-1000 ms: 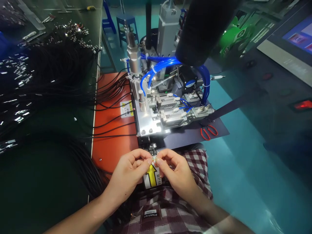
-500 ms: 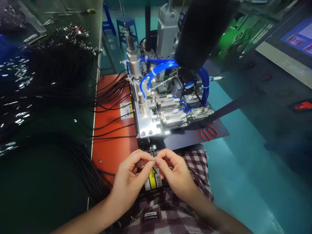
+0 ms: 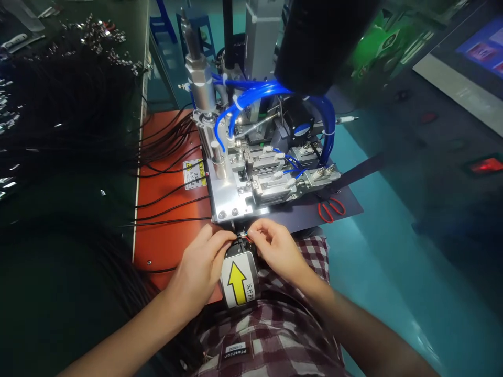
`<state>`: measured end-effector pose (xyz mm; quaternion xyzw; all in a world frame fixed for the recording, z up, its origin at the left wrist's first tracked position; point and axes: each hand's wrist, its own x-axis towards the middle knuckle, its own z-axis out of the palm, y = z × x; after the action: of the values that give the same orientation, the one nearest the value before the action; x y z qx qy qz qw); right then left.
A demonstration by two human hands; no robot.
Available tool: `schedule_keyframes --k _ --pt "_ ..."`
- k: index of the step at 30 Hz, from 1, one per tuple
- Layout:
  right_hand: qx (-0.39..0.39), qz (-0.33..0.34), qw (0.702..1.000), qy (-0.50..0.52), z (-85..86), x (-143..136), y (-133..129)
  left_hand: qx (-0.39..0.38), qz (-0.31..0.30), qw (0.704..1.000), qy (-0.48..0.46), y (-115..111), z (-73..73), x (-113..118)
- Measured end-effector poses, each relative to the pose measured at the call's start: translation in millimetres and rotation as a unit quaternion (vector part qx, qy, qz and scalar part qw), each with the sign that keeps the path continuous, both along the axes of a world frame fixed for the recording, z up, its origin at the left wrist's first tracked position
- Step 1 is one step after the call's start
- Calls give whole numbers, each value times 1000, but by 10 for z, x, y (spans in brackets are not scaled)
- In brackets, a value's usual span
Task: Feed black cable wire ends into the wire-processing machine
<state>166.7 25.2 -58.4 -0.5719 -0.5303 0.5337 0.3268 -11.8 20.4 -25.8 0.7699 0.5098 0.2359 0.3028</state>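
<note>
My left hand (image 3: 202, 256) is pinched, thumb against index finger, at the near end of the machine's track. A black cable (image 3: 159, 271) runs across the orange board toward it, and its fingers hide most of the cable end. My right hand (image 3: 277, 246) also pinches, its fingertips on thin coloured wires (image 3: 244, 234) between the two hands. Beneath the fingertips lies a small dark clamp holder (image 3: 238, 247) on the track. Just in front of it is a white label with a yellow arrow (image 3: 237, 280).
The machine (image 3: 231, 193) with metal cylinders and blue air hoses (image 3: 267, 89) stands straight ahead. Several black cables cross the orange board (image 3: 165, 246) on the left. A dark cable pile (image 3: 70, 104) covers the left table. Red-handled scissors (image 3: 331, 210) lie at right.
Both hands have moved forward, away from my body, to the track's clamp holder. The arrow label, partly covered before, now shows. The view has shifted slightly.
</note>
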Motion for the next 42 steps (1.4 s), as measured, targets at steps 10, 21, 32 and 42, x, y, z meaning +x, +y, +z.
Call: schedule_keyframes --k 10,21,32,42 --pt "-87 5 993 82 6 -11 52 55 -69 995 42 -4 -97 -39" --pt "-79 7 993 88 -7 -6 38 106 -67 988 90 -15 -116 -22" --pt "-73 4 994 82 -23 -15 25 126 -79 982 115 -35 -122 -39" --pt "-20 -6 1000 6 -11 -50 -10 152 -83 973 154 -35 -133 -23"
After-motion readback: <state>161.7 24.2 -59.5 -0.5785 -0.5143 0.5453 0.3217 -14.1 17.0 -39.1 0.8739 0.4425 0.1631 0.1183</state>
